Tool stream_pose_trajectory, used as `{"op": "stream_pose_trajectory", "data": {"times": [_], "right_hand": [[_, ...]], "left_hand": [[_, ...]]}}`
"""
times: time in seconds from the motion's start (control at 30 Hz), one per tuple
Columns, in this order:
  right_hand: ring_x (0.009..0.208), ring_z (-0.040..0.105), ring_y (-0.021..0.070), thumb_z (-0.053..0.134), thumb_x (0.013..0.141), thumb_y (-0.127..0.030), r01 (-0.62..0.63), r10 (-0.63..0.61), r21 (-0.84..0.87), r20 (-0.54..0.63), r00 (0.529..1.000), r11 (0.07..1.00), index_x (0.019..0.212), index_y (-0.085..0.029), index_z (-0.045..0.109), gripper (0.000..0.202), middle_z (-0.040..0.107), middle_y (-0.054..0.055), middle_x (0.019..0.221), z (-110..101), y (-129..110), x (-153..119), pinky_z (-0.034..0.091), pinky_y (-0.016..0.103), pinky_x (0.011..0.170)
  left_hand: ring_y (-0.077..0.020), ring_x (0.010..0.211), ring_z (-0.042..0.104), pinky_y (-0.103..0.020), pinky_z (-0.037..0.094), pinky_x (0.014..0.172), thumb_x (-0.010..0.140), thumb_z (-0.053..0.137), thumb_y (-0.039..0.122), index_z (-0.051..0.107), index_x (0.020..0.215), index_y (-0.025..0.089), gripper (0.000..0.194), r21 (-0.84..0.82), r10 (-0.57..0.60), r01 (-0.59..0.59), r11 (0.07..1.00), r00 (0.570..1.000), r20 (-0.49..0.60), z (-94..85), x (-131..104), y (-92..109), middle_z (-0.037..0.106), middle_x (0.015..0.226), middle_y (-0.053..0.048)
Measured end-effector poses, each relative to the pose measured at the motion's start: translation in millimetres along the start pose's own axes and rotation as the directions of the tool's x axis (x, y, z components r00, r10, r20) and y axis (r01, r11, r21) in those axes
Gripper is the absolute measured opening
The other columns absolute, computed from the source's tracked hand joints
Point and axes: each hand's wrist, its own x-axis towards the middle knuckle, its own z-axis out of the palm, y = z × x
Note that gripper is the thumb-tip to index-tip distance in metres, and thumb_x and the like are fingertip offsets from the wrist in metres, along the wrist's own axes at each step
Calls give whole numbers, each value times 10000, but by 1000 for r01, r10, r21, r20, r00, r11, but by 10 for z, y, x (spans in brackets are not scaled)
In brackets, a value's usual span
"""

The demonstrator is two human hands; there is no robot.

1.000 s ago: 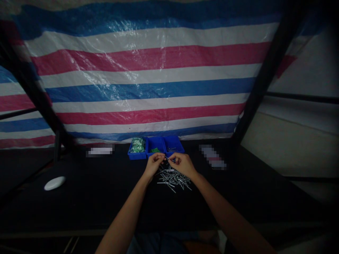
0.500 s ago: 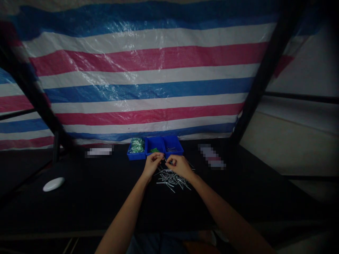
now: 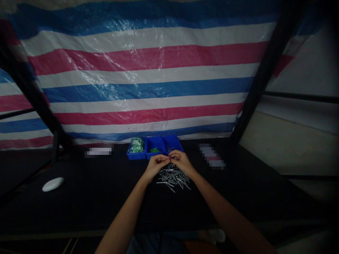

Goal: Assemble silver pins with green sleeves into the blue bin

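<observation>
My left hand and my right hand meet at the fingertips, just in front of the blue bins. Both are pinched closed; whatever lies between the fingertips is too small to make out. Beneath and in front of them a loose pile of thin silvery rods is spread on the black table. Of three blue bins side by side, the left bin holds green-and-white packets, the middle bin a few small green pieces, and the right bin some thin rods, partly hidden by my right hand.
A white oval object lies on the black table at the left. Blurred-out flat items rest at the back left and back right. Behind the table hangs a striped sheet between dark frame posts.
My hands have come together at the fingertips. The right hand has moved up and slightly in, and the left a little to the right. The thin rod seen between them is now hidden.
</observation>
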Motion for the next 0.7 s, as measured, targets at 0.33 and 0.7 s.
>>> {"op": "stream_pose_trajectory", "data": {"times": [0.33,0.7], "right_hand": [[450,457,84,645,628,-369,-137,149,172,-59,987,976,821,-162,639,283,587,12,595,-40,-118,-25,307,186,373],[445,451,88,667,597,-377,-125,126,110,-3,992,986,768,-166,658,272,590,3,576,-100,-90,-13,320,201,396]], "left_hand": [[-95,613,537,-225,403,625,602,694,281,570,707,114,233,42,39,-43,998,996,78,-18,27,-115,601,662,-18],[-83,539,471,-199,341,516,671,613,307,616,725,125,190,364,143,-149,920,989,42,-66,54,-196,612,694,-33]]}}
